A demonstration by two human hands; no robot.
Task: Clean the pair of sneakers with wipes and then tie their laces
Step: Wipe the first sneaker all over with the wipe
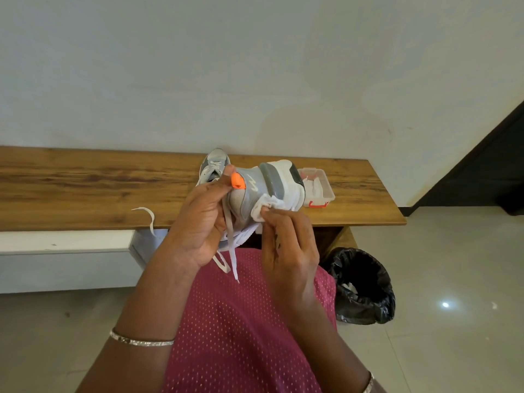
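Item, nearest: left hand [198,222], fingers curled round the held sneaker [249,194], which is raised above the lap with its sole turned to the right.
Right hand [286,245]: fingertips pinch a white wipe [266,208] pressed against the sneaker's side, near the sole.
Laces [231,251]: hanging loose under the held sneaker, untied.
Status, judged: cleaning of this shoe is under way; tying is left for both.
Bin [365,285], on the floor to the right, black liner: a white scrap inside, probably a spent wipe.
Bench [85,188]: a loose lace end [147,215] trails over its front edge.
Second sneaker [214,165]: on the bench behind the hands, partly hidden; whether cleaned cannot be told.
Clear box [320,188], red clips, farthest, on the bench: white wipes inside.
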